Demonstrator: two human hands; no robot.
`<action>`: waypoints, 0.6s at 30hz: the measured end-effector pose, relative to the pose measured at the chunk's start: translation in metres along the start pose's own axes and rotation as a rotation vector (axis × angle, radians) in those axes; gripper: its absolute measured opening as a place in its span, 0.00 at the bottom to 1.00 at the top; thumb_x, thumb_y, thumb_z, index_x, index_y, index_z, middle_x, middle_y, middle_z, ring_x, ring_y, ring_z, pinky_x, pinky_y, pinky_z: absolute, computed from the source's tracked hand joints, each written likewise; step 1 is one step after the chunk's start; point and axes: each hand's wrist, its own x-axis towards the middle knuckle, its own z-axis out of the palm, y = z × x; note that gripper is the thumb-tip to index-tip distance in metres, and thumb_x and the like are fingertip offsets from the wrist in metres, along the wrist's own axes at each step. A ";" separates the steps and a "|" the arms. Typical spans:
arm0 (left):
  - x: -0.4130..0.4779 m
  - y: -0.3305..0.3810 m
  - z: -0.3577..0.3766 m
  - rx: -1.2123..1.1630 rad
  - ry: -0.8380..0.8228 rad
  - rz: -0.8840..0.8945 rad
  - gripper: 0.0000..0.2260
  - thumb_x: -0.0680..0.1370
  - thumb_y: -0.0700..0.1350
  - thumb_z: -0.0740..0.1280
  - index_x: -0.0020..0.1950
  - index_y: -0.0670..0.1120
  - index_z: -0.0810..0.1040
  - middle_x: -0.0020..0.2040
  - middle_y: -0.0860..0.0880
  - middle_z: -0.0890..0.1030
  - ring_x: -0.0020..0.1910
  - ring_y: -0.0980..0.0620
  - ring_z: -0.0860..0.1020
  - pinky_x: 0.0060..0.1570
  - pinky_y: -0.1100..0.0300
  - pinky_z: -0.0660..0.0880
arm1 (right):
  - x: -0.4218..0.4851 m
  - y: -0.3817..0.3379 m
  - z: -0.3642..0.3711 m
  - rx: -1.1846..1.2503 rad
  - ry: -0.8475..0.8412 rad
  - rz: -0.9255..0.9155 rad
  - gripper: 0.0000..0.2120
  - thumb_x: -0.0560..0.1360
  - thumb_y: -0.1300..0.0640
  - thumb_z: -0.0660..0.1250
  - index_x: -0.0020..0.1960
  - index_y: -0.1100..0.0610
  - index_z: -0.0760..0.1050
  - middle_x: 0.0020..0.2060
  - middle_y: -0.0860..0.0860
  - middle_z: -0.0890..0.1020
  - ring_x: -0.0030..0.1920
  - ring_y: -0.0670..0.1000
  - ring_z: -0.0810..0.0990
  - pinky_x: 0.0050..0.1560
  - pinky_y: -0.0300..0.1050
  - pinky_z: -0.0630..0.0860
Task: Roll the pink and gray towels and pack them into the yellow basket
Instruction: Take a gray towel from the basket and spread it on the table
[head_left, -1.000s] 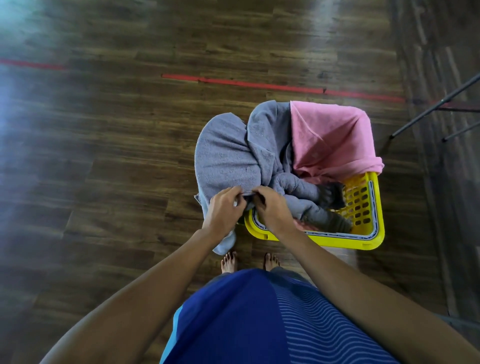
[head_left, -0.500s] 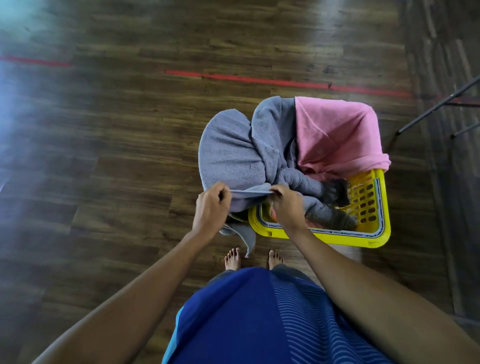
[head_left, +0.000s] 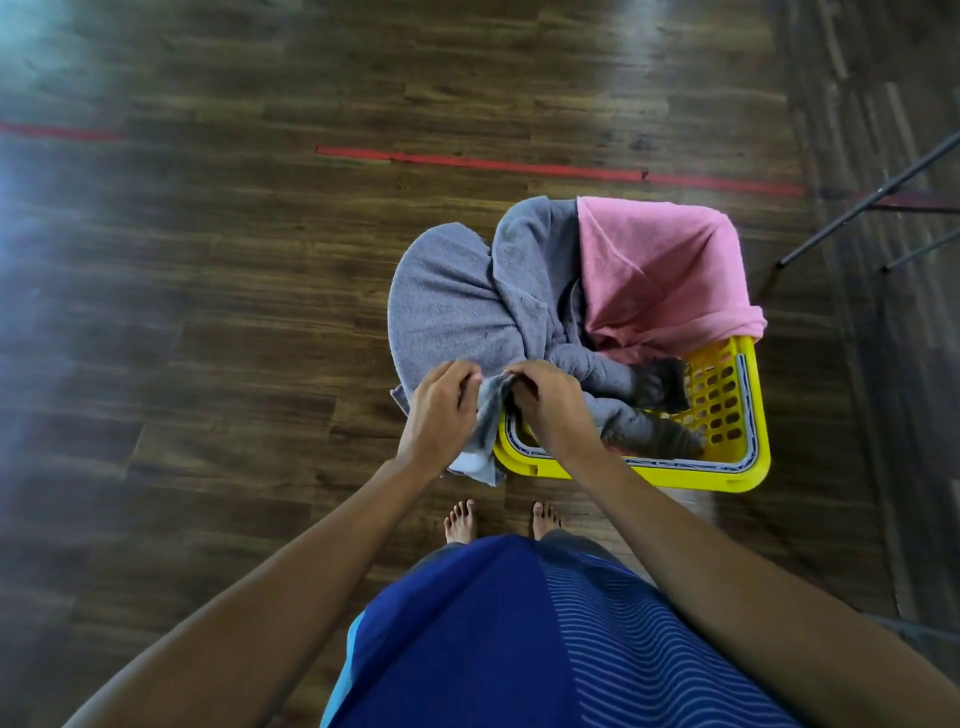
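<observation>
Your hands have closed back in. Half a second ago they held a stretch of gray towel (head_left: 452, 306) hem taut between them. Now left hand (head_left: 441, 410) and right hand (head_left: 550, 410) sit nearly touching, hem bunched in the gap. Fingers of both are curled and clamped on that hem, right over the basket (head_left: 727, 478) near-left corner. The towel's bulk lies past your fingertips, draped over the left rim, partly inside. A tail hangs under your left hand, outside. Pink towel (head_left: 660, 270) is well beyond your right fingers, slung over the far rim. My read: you're feeding along the hem for a corner, not rolling yet. Both towels are still unrolled.
</observation>
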 end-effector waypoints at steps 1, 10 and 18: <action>0.002 0.002 -0.001 0.004 -0.021 0.008 0.03 0.79 0.41 0.65 0.47 0.43 0.77 0.43 0.49 0.78 0.41 0.52 0.74 0.43 0.59 0.72 | 0.000 0.000 0.000 -0.010 0.008 0.007 0.08 0.75 0.64 0.64 0.50 0.60 0.80 0.45 0.55 0.83 0.47 0.55 0.80 0.45 0.35 0.65; -0.001 0.006 0.013 0.029 -0.081 -0.100 0.06 0.77 0.44 0.67 0.52 0.44 0.77 0.46 0.49 0.81 0.45 0.48 0.79 0.46 0.54 0.74 | 0.004 0.002 0.000 0.021 -0.063 0.068 0.11 0.75 0.52 0.62 0.47 0.56 0.81 0.41 0.52 0.84 0.44 0.52 0.81 0.43 0.45 0.71; 0.013 0.013 0.010 0.012 -0.065 -0.197 0.01 0.76 0.43 0.66 0.44 0.47 0.75 0.38 0.51 0.79 0.38 0.50 0.76 0.39 0.56 0.69 | 0.008 -0.002 -0.001 0.012 -0.054 0.109 0.08 0.76 0.53 0.66 0.46 0.57 0.80 0.39 0.52 0.82 0.40 0.50 0.78 0.42 0.46 0.71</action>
